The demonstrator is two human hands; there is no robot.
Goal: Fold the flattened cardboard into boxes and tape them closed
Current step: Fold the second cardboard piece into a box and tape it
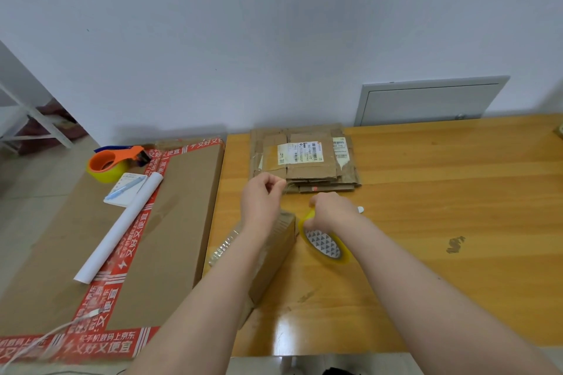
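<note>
A small folded cardboard box lies on the wooden table, partly hidden under my left forearm, with clear tape along its left side. My right hand grips a roll of yellowish clear tape standing on the table just right of the box. My left hand hovers above the box's far end with thumb and fingers pinched together, apparently on the tape's free end, which is too faint to make out. A stack of flattened cardboard with shipping labels lies at the table's back.
A large flat carton with red printed tape sits left of the table. On it are an orange tape dispenser, a notepad with a blue pen, a white paper roll and a white cable. A white wall stands behind.
</note>
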